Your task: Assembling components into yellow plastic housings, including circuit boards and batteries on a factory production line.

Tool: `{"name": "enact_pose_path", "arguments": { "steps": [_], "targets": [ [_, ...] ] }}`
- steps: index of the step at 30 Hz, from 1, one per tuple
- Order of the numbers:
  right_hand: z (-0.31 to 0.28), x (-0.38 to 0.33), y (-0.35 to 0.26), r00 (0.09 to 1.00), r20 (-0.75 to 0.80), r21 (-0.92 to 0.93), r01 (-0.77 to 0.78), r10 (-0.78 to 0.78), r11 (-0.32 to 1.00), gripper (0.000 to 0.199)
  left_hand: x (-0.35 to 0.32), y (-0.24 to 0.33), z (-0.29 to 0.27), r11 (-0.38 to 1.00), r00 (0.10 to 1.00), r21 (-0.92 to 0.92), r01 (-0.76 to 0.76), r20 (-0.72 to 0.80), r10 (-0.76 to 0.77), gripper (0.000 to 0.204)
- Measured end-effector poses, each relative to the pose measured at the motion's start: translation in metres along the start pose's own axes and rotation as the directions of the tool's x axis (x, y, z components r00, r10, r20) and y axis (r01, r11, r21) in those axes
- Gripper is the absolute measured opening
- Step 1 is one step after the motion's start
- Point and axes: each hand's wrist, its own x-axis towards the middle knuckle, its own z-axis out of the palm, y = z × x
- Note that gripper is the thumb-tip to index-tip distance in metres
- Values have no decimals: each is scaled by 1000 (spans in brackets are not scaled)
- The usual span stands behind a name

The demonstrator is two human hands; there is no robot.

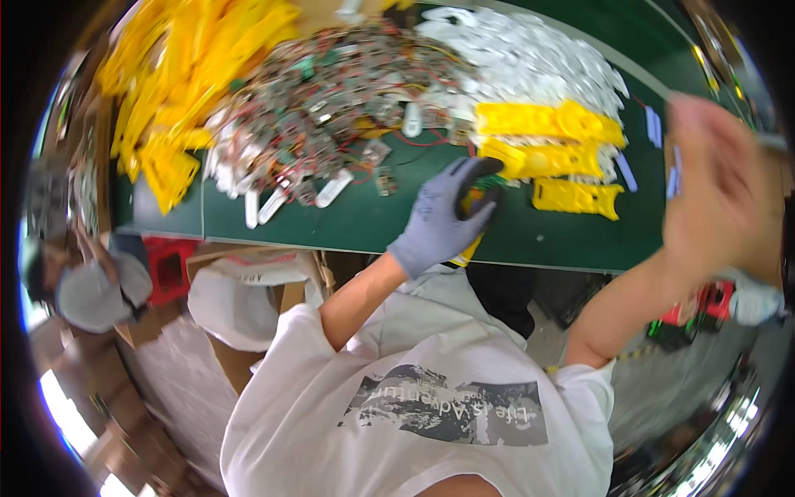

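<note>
My left hand (443,214) wears a grey glove with black fingertips and is closed around a yellow plastic shell (468,252). Most of that shell is hidden by the glove; a bit of green shows by the fingertips. My right hand (719,178), bare and smeared by motion, is up at the right side of the table, near some blue-violet strips (653,127). Whether its fingers hold anything cannot be made out. Just beyond the left fingertips lie several yellow shells (577,197) in a loose row, the nearest one with its inside upward.
A heap of small circuit boards with red wires (331,91) spreads over the green table (364,224). Yellow plastic parts (199,58) pile up at the far left, white ones (538,58) at the far right. Another person (99,286) sits at left. Below the edge stands a cardboard box (310,269).
</note>
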Motion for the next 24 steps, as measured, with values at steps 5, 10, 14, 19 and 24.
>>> {"name": "enact_pose_path", "arguments": {
  "steps": [5,10,14,19,24],
  "targets": [
    [96,8,102,822,414,-673,-11,390,739,30,-12,-7,-4,999,992,-40,11,-123,-15,33],
    [121,9,124,726,482,-674,-50,490,737,23,-10,-4,-6,991,992,-124,45,-110,-59,31],
    [113,17,131,727,490,-671,-38,481,741,29,-7,-6,-1,993,994,-119,6,-111,-19,28],
    [121,19,134,742,493,-665,-15,454,747,25,-5,-1,0,975,992,-197,99,-54,-111,25],
    [119,1,134,872,408,-490,-41,271,871,26,-4,-9,3,981,996,-187,56,-63,-69,25]
  ]
}}
